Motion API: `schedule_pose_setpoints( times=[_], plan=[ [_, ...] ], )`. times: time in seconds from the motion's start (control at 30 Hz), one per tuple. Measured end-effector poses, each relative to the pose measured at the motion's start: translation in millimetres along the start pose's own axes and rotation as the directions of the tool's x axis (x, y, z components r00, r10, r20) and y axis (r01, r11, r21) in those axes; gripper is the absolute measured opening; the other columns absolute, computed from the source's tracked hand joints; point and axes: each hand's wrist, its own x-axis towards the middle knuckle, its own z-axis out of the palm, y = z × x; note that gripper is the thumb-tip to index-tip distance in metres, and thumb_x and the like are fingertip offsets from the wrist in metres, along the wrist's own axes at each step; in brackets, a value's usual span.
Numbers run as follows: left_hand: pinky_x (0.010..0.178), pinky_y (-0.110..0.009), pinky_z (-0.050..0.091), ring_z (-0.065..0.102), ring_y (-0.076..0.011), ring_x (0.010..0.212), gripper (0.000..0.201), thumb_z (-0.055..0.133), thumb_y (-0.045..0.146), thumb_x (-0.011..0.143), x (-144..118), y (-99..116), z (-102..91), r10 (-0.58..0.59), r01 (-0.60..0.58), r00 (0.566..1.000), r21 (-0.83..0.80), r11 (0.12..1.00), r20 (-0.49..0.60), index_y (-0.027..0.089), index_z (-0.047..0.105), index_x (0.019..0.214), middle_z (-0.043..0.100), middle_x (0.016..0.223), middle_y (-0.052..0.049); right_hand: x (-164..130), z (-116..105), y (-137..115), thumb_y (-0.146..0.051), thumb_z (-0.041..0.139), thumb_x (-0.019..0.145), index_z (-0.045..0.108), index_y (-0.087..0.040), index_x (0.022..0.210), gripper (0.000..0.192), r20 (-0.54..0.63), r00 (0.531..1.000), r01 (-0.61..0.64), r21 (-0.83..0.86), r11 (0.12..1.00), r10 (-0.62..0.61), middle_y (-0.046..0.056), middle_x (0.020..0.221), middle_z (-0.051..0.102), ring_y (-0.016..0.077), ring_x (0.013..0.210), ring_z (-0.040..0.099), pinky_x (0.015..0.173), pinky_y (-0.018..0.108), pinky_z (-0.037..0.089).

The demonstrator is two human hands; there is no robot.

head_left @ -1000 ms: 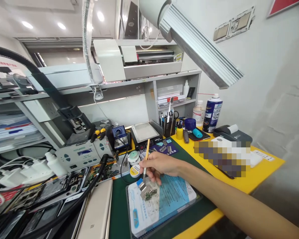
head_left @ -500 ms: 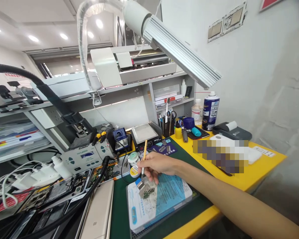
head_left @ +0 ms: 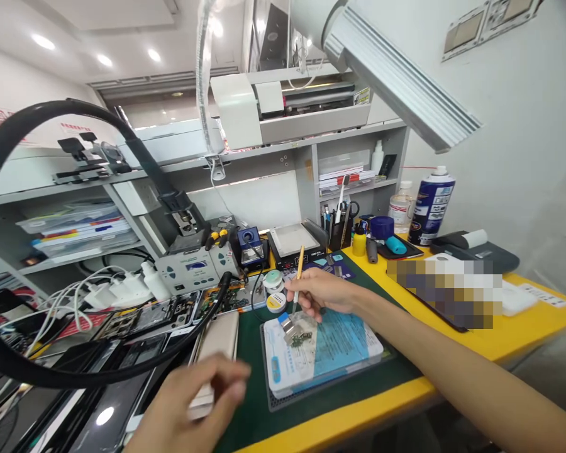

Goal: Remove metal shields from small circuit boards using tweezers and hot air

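My right hand (head_left: 323, 290) pinches a slim tool with a wood-coloured handle (head_left: 300, 261), its tip pointing down at a small green circuit board (head_left: 302, 340) with a silver metal part and a blue-ended flex strip (head_left: 283, 319). That board lies on a white-and-blue printed pad or box (head_left: 342, 358) on the green mat. At the bottom, my left hand (head_left: 188, 402) is blurred, loosely curled with thumb and index finger apart, and nothing shows in it. It hovers over the gold phone back (head_left: 219, 343), partly covering it.
Left are several opened phones (head_left: 122, 384) under a black hose (head_left: 170, 371). A grey rework station (head_left: 188, 270), a round tin (head_left: 277, 301) and a soldering-iron stand (head_left: 252, 248) sit behind. A blue spray can (head_left: 431, 207) stands right. A lamp (head_left: 405, 75) hangs overhead.
My left hand has come into view at the bottom. The view has shifted left, so things appear farther right. My right hand keeps the slim tool over the board.
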Motion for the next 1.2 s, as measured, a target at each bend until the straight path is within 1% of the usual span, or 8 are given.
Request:
schedule_pose_setpoints(
  times=[0.13, 0.27, 0.5, 0.7, 0.87, 0.97, 1.07, 1.2],
  plan=[
    [0.086, -0.037, 0.051, 0.063, -0.0233, 0.096, 0.018, 0.055, 0.029, 0.094, 69.0, 6.8, 2.6, 0.200, -0.217, 0.973, 0.170, 0.961, 0.111, 0.023, 0.065, 0.108, 0.067, 0.106, -0.007, -2.1, 2.7, -1.8, -0.034, 0.061, 0.099, 0.066, -0.012, 0.083, 0.028, -0.030, 1.000, -0.010, -0.028, 1.000, 0.009, -0.003, 0.049, 0.055, 0.0103, 0.038, 0.053, 0.035, 0.018, 0.049],
    [0.098, -0.041, 0.050, 0.061, -0.0265, 0.112, 0.034, 0.060, 0.023, 0.088, 94.5, 3.9, 13.0, 0.250, -0.286, 0.946, 0.171, 0.943, 0.206, 0.022, 0.059, 0.122, 0.062, 0.122, -0.009, -2.1, 4.4, -2.4, -0.035, 0.059, 0.099, 0.066, -0.012, 0.082, 0.029, -0.059, 0.998, -0.013, -0.048, 0.999, 0.010, -0.003, 0.047, 0.055, 0.0098, 0.035, 0.050, 0.033, 0.018, 0.048],
    [0.107, -0.041, 0.045, 0.056, -0.0256, 0.123, 0.039, 0.058, 0.029, 0.093, 90.7, -6.1, 32.2, 0.182, -0.199, 0.957, 0.055, 0.979, 0.225, 0.025, 0.052, 0.131, 0.059, 0.130, -0.008, -3.1, 9.1, -0.5, -0.037, 0.063, 0.096, 0.066, -0.013, 0.080, 0.029, -0.067, 0.997, -0.032, -0.070, 0.997, 0.028, -0.003, 0.047, 0.054, 0.0100, 0.036, 0.051, 0.034, 0.018, 0.047],
    [0.100, -0.040, 0.049, 0.060, -0.0261, 0.117, 0.044, 0.058, 0.029, 0.091, 89.5, -9.4, 39.3, 0.157, -0.164, 0.966, 0.016, 0.986, 0.204, 0.025, 0.049, 0.134, 0.060, 0.129, -0.008, -3.7, 12.0, -3.0, -0.042, 0.075, 0.086, 0.066, -0.013, 0.081, 0.031, -0.113, 0.994, -0.005, -0.077, 0.997, -0.004, -0.003, 0.050, 0.055, 0.0107, 0.041, 0.053, 0.038, 0.020, 0.049],
    [0.100, -0.045, 0.050, 0.059, -0.0301, 0.118, 0.051, 0.065, 0.039, 0.088, 87.5, -8.8, 39.9, 0.106, -0.123, 0.978, 0.089, 0.988, 0.179, 0.024, 0.051, 0.135, 0.060, 0.130, -0.009, -1.6, 11.8, -0.9, -0.033, 0.059, 0.098, 0.068, -0.014, 0.108, 0.023, -0.203, 0.963, 0.121, -0.262, 0.957, -0.178, 0.008, 0.088, 0.073, 0.0155, 0.068, 0.066, 0.042, 0.019, 0.048],
    [0.100, -0.047, 0.049, 0.059, -0.0323, 0.118, 0.055, 0.068, 0.043, 0.086, 86.8, -7.3, 40.5, 0.101, -0.117, 0.983, 0.103, 0.988, 0.154, 0.023, 0.053, 0.134, 0.061, 0.130, -0.010, -4.9, 12.1, -0.9, -0.027, 0.051, 0.102, 0.070, -0.017, 0.110, 0.023, -0.103, 0.926, 0.261, -0.524, 0.811, -0.364, 0.007, 0.101, 0.074, 0.0160, 0.083, 0.067, 0.062, 0.022, 0.052],
    [0.099, -0.046, 0.049, 0.060, -0.0310, 0.116, 0.052, 0.068, 0.039, 0.086, 86.6, -6.0, 41.7, 0.113, -0.125, 0.984, 0.088, 0.988, 0.136, 0.023, 0.053, 0.133, 0.062, 0.128, -0.009, -10.9, 11.9, -2.1, -0.025, 0.059, 0.099, 0.071, -0.017, 0.104, 0.015, 0.109, 0.899, 0.391, -0.637, 0.664, -0.424, 0.004, 0.097, 0.073, 0.0167, 0.087, 0.067, 0.076, 0.024, 0.050],
    [0.095, -0.045, 0.051, 0.061, -0.0306, 0.111, 0.044, 0.068, 0.036, 0.086, 86.0, -4.7, 44.4, 0.133, -0.142, 0.985, 0.078, 0.987, 0.109, 0.020, 0.057, 0.125, 0.064, 0.120, -0.010, -16.3, 13.0, -2.8, -0.024, 0.064, 0.096, 0.068, -0.018, 0.106, 0.013, 0.174, 0.913, 0.392, -0.631, 0.670, -0.370, 0.004, 0.094, 0.072, 0.0158, 0.077, 0.067, 0.068, 0.023, 0.049]
  ],
)
